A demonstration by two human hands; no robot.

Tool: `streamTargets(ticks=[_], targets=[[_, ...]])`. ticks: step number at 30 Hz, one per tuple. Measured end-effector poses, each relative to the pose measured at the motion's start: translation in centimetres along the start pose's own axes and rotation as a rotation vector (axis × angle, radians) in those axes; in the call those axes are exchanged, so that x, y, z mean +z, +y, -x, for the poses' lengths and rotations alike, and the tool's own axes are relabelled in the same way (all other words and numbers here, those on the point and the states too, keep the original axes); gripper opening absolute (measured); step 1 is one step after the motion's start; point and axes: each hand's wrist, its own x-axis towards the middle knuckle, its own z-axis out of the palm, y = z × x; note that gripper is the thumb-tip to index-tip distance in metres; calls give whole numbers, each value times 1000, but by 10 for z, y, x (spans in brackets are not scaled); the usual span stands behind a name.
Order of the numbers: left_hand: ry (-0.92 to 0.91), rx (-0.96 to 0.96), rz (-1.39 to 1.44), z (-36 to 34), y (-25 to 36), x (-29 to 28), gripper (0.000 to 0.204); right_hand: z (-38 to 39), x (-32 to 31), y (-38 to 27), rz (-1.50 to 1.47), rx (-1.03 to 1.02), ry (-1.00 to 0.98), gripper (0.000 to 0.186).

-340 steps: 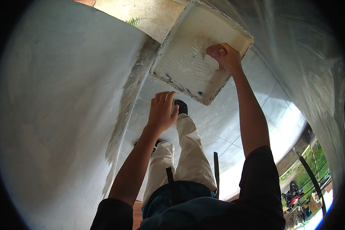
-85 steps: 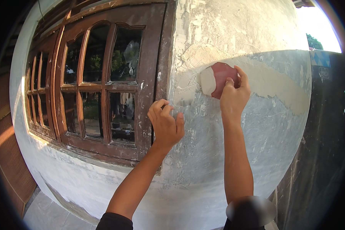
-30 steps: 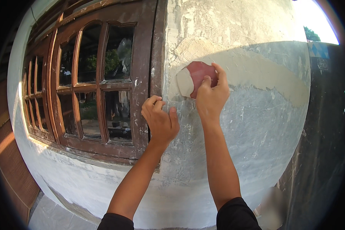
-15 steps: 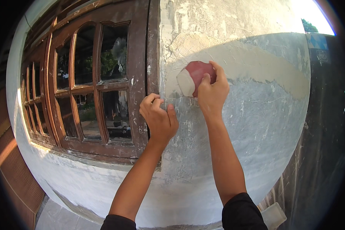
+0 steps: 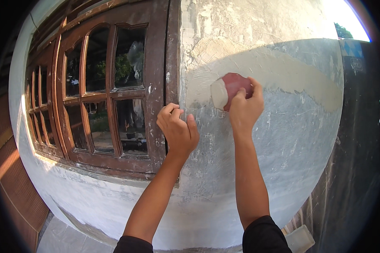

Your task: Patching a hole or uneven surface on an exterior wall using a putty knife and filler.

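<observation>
The right hand [image 5: 246,109], fingers gripping the red scraper [image 5: 235,86], has shifted right; spreading the filler [image 5: 278,69] likely advances. The left hand [image 5: 178,131] is half-curled, empty.

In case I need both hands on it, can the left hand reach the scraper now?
Probably yes: the left hand looks empty, and nothing shows between it and the red scraper except wall, though the right hand grips the scraper's right side.
</observation>
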Motion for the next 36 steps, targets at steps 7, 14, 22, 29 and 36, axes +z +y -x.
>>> streamTargets(ticks=[7, 14, 22, 29, 36], targets=[[-1, -4, 0, 0, 0, 1, 29, 19, 5, -18, -136, -40, -194, 33], [24, -24, 27, 2, -2, 3, 27, -6, -19, -1, -109, 122, 53, 31], [-7, -1, 0, 0, 1, 1, 30, -19, 0, 2, 17, 51, 73, 32], [18, 18, -9, 1, -1, 2, 30, -7, 8, -19, -167, 92, -7, 32], [17, 13, 7, 0, -1, 2, 29, -23, 16, -3, 55, 3, 71, 30]])
